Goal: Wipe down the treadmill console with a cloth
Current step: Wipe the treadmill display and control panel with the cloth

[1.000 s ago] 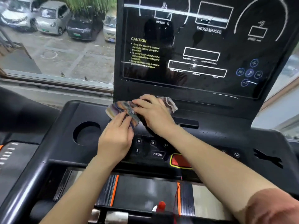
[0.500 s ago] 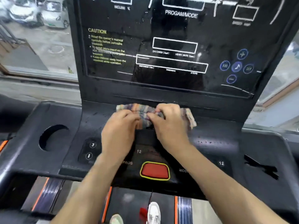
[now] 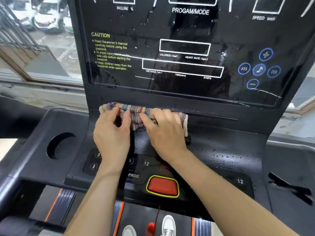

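Cloth (image 3: 136,114), striped in faded purple, red and yellow, lies bunched along the console's (image 3: 221,150) back edge beneath the screen (image 3: 179,48); left hand (image 3: 111,135) and right hand (image 3: 166,132) both pinch its folds.

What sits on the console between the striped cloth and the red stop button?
In the head view, between the cloth and the red button lie both hands, left and right, plus dark keypad buttons marked 9, 12 and PROG.
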Available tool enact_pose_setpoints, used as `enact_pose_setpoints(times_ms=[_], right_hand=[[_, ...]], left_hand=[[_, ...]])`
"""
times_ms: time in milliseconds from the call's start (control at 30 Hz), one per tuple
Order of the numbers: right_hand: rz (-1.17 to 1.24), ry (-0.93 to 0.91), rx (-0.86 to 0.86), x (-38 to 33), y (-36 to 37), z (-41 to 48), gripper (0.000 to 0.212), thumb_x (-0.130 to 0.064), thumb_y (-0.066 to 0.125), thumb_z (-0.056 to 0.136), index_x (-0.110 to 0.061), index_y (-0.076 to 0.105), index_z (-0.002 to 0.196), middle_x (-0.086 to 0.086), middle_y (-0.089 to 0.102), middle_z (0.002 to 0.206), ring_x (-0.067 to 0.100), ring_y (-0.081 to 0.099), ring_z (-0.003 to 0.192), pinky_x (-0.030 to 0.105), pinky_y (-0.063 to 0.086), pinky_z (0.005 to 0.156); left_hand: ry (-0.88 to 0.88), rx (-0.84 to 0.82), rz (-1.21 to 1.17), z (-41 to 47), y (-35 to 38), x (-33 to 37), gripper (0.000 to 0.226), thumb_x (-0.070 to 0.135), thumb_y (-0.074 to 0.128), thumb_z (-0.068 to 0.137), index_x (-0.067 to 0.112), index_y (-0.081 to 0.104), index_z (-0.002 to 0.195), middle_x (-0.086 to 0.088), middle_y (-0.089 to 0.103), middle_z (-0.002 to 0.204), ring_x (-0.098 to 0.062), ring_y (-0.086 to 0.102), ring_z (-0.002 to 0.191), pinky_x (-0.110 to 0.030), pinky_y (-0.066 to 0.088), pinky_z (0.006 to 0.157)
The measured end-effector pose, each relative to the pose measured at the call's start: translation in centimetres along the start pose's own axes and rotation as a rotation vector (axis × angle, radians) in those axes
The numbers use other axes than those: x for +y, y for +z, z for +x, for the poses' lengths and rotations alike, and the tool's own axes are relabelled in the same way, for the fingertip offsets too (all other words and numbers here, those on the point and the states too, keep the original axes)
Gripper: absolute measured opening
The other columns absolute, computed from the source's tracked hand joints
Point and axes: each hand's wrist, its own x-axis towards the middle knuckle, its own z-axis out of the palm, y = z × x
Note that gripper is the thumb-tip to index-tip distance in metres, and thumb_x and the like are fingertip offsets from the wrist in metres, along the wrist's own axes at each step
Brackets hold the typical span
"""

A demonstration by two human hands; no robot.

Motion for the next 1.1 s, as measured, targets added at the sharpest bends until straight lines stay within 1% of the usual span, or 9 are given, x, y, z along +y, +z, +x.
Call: enact_pose_setpoints(times_ms=[100,167,233,333,433,533,767,967,1100], right_hand=[[0.022,0.010,-0.012,0.9,-0.8,-0.6,0.038,-0.014,0.058,0.080,-0.019,0.067,0.116,0.003,0.058,0.094,0.021,0.037,0.085,0.032,0.026,0.072],[0.048,0.055,-0.013,2.2,-1.4,-1.4,0.035,-0.015,0.068,0.081,-0.020,0.067,0.115,0.002,0.056,0.092,0.020,0.037,0.084,0.033,0.028,0.073],[0.069,0.110,-0.002,3.5,-2.1,-2.5,0.031,-0.020,0.071,0.083,-0.022,0.069,0.114,0.001,0.055,0.092,0.021,0.040,0.084,0.035,0.034,0.074],[0.121,0.142,0.043,4.6,-2.9,-3.6,0.026,-0.024,0.064,0.087,-0.020,0.071,0.112,0.006,0.057,0.093,0.026,0.048,0.084,0.038,0.041,0.072],[0.144,0.201,0.035,3.7,-3.3,-3.2,0.026,-0.028,0.059,0.087,-0.019,0.069,0.109,0.005,0.053,0.092,0.025,0.046,0.083,0.037,0.037,0.071],[0.103,0.171,-0.060,0.9,-2.6,-1.7,0.036,-0.032,0.054,0.088,-0.022,0.063,0.121,0.006,0.052,0.097,0.026,0.047,0.086,0.040,0.038,0.073],[0.096,0.162,-0.079,-2.6,-0.5,0.7,0.040,-0.031,0.054,0.089,-0.019,0.062,0.126,0.006,0.056,0.096,0.027,0.050,0.084,0.041,0.040,0.072],[0.027,0.179,-0.074,1.4,-2.2,-1.7,0.042,-0.032,0.049,0.090,-0.022,0.059,0.130,0.006,0.049,0.091,0.027,0.045,0.080,0.040,0.041,0.071],[-0.004,0.205,-0.068,3.9,-3.4,-3.6,0.042,-0.032,0.053,0.090,-0.024,0.056,0.131,0.006,0.046,0.091,0.024,0.039,0.082,0.040,0.041,0.071]], left_hand=[[0.137,-0.006,0.173,-0.9,1.2,0.2,0.026,0.028,0.061,0.091,0.006,0.069,0.103,-0.007,0.064,0.097,-0.029,0.058,0.093,-0.029,0.037,0.073],[0.171,-0.014,0.237,-1.9,2.1,1.0,0.025,0.024,0.061,0.090,0.004,0.068,0.104,-0.008,0.063,0.100,-0.029,0.056,0.094,-0.031,0.037,0.071],[0.216,-0.028,0.257,-3.1,3.2,2.1,0.025,0.020,0.060,0.090,0.003,0.067,0.106,-0.009,0.063,0.099,-0.029,0.056,0.092,-0.032,0.040,0.069],[0.296,-0.124,0.222,-5.1,4.5,3.7,0.036,0.019,0.050,0.089,0.003,0.063,0.119,-0.010,0.063,0.104,-0.028,0.057,0.097,-0.035,0.046,0.067],[0.266,-0.162,0.195,-4.9,3.8,3.3,0.038,0.025,0.044,0.092,0.008,0.059,0.124,-0.006,0.061,0.113,-0.026,0.054,0.103,-0.039,0.049,0.070],[0.173,-0.097,0.210,-2.4,1.9,0.7,0.036,0.025,0.049,0.095,0.010,0.055,0.127,-0.008,0.057,0.117,-0.029,0.052,0.108,-0.043,0.046,0.079],[0.105,-0.037,0.249,-0.1,0.8,-0.5,0.042,0.019,0.050,0.094,0.009,0.051,0.135,-0.009,0.055,0.123,-0.030,0.054,0.106,-0.042,0.046,0.074],[0.222,-0.112,0.252,-2.9,2.2,2.4,0.030,0.012,0.051,0.085,0.001,0.061,0.111,-0.011,0.058,0.108,-0.028,0.052,0.096,-0.038,0.042,0.076],[0.316,-0.190,0.245,-5.1,3.4,4.6,0.032,0.011,0.048,0.082,0.001,0.060,0.109,-0.010,0.058,0.104,-0.027,0.053,0.091,-0.040,0.047,0.068]])
